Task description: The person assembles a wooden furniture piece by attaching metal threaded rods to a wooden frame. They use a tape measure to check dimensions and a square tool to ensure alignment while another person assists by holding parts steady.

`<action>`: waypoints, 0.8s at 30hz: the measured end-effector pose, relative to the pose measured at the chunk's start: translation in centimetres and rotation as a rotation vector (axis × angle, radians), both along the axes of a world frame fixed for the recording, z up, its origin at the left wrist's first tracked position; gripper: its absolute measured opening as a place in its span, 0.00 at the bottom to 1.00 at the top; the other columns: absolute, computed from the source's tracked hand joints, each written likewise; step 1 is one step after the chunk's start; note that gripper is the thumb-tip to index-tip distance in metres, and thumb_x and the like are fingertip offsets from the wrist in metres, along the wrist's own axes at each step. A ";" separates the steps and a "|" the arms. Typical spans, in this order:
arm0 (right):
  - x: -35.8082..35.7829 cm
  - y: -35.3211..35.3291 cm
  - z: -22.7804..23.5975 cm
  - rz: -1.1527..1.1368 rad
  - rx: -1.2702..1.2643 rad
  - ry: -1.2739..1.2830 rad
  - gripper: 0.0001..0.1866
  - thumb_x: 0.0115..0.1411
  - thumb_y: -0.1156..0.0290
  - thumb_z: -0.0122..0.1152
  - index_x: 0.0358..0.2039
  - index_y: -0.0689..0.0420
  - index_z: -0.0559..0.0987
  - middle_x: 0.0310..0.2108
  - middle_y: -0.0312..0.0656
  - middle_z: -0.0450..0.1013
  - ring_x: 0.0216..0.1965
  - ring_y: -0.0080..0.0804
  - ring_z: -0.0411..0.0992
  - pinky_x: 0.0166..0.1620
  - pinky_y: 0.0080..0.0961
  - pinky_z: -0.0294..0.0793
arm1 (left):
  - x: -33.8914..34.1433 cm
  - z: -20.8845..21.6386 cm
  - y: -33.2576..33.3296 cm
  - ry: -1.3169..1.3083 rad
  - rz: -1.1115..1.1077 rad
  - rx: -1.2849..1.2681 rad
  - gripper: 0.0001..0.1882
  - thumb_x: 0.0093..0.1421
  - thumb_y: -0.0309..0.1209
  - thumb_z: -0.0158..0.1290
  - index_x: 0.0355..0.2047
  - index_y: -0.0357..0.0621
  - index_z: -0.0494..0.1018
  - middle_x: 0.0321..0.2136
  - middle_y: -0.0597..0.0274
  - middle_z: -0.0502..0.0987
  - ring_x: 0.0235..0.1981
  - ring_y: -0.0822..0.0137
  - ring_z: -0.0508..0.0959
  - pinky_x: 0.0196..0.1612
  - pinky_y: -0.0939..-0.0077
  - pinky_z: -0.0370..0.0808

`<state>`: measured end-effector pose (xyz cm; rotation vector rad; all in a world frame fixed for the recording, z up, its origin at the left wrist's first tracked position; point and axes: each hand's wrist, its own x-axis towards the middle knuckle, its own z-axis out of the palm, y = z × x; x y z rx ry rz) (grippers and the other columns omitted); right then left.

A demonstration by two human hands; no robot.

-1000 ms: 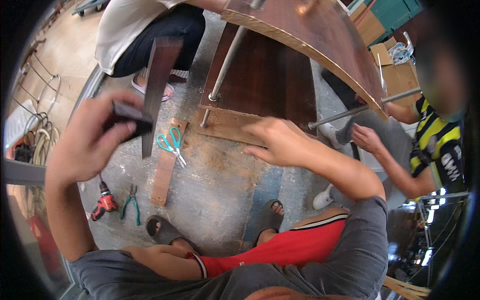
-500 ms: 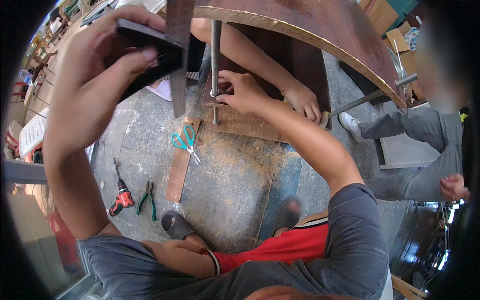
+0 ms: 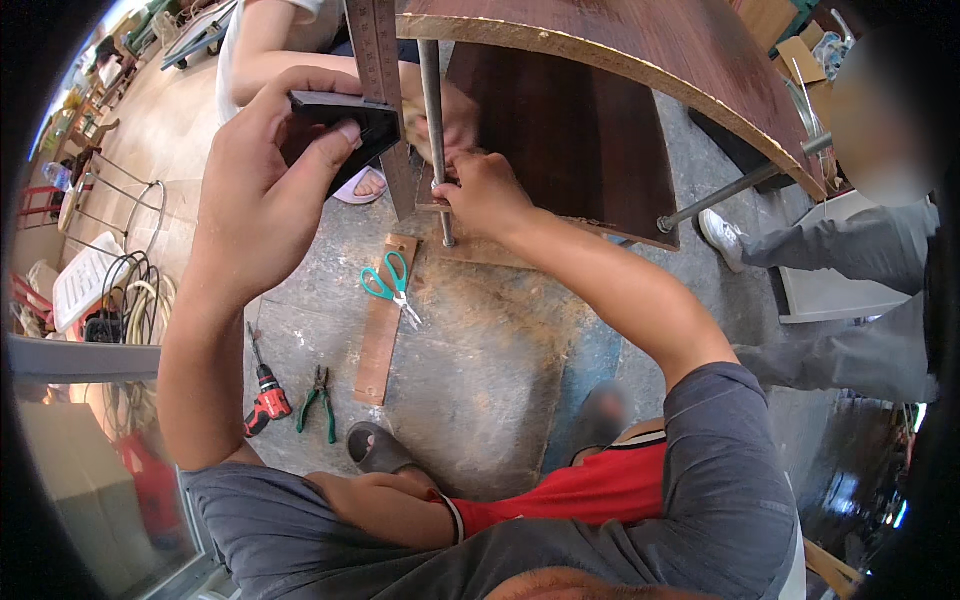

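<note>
My left hand (image 3: 262,185) is closed around the black handle of a try square (image 3: 376,140). Its metal ruled blade stands beside a grey metal rod (image 3: 430,90), nearly parallel to it. My right hand (image 3: 490,197) pinches that rod where it passes through the corner of the lower dark brown board (image 3: 560,130); what lies under the fingertips is partly hidden. The rod runs up to a curved upper board (image 3: 620,40) with a raw, chipped edge. A co-worker's blurred hand (image 3: 455,118) is just behind the rod, close to my right fingers.
Teal-handled scissors (image 3: 385,280) lie on a narrow wood strip (image 3: 378,345) on the dusty floor. Nearby are green-handled pliers (image 3: 318,405) and a red cordless drill (image 3: 268,400). A second rod (image 3: 730,190) joins the boards at right, near another person's legs (image 3: 830,245).
The co-worker's hand has moved from the lower board's right part to behind the near rod. My left hand and the square appear lower and further right; my right hand stays at the rod.
</note>
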<state>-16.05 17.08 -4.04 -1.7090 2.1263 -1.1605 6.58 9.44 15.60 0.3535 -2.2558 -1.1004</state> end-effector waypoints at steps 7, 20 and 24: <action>0.1 0.6 0.5 -0.061 0.104 -0.004 0.16 0.58 0.70 0.72 0.45 0.64 0.82 0.40 0.53 0.83 0.43 0.47 0.83 0.45 0.37 0.82 | -1.2 -1.4 0.6 0.116 0.032 0.031 0.15 0.68 0.20 0.54 0.54 0.32 0.72 0.41 0.59 0.80 0.43 0.73 0.80 0.49 0.77 0.78; -4.6 4.7 2.9 0.071 0.034 -0.002 0.17 0.56 0.68 0.74 0.46 0.58 0.86 0.41 0.45 0.84 0.36 0.32 0.81 0.41 0.29 0.81 | -2.4 -4.7 0.2 0.065 0.104 0.014 0.15 0.68 0.19 0.54 0.54 0.32 0.72 0.42 0.57 0.81 0.43 0.74 0.80 0.49 0.79 0.77; -4.3 4.3 2.1 0.131 0.010 0.004 0.22 0.54 0.67 0.76 0.49 0.58 0.84 0.41 0.46 0.84 0.39 0.36 0.82 0.45 0.32 0.81 | -2.2 -4.3 0.5 0.063 0.120 0.066 0.15 0.68 0.20 0.54 0.54 0.32 0.72 0.41 0.58 0.81 0.42 0.75 0.79 0.48 0.79 0.76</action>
